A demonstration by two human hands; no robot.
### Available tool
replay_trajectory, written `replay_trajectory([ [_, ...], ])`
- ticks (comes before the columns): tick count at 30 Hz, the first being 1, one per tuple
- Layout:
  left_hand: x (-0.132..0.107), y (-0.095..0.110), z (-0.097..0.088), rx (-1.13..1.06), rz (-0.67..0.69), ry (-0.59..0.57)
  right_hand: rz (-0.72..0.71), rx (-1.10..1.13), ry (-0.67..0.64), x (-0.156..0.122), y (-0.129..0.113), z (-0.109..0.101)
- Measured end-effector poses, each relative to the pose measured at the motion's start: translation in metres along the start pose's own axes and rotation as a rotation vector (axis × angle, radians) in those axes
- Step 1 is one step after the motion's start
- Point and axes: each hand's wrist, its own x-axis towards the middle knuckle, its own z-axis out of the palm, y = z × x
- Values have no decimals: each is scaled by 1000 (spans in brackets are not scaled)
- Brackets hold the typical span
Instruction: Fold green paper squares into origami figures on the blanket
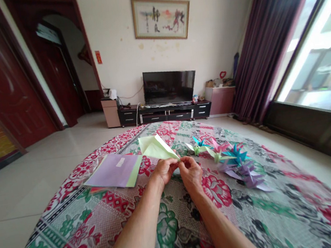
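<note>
A pale green folded paper [156, 147] is raised just above the flowered tablecloth [112, 228]. My left hand [164, 171] pinches its near corner, fingers closed on it. My right hand [191, 171] meets the same corner from the right, fingertips pressed on the paper's tip. Both forearms stretch out from the bottom of the view.
A stack of lilac and green paper sheets [115, 171] in a clear sleeve lies to the left. Several folded paper flowers [234, 157] in green, pink, blue and purple lie to the right. Beyond the table stand a TV [169, 86] on a low cabinet, dark doors at left and a curtained window at right.
</note>
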Motion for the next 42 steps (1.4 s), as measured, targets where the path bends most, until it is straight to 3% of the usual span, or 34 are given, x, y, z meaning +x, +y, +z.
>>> replay_trajectory([
  [3, 2, 0, 0, 2, 7, -25, -19, -30, 2, -1, -1, -1],
  [10, 4, -3, 2, 11, 40, 87, -52, -79, -17, -3, 0, 0],
  [14, 7, -2, -6, 8, 44, 74, -52, 22, -64, -2, 3, 2],
  [23, 4, 8, -8, 121, 54, 106, 342, 392, -264, 6, -1, -8],
  [34, 5, 5, -9, 182, 95, -7, 410, 445, -404, 8, -8, -13],
  [42, -2, 12, -4, 166, 42, -40, 427, 474, -493, 12, -3, -15],
])
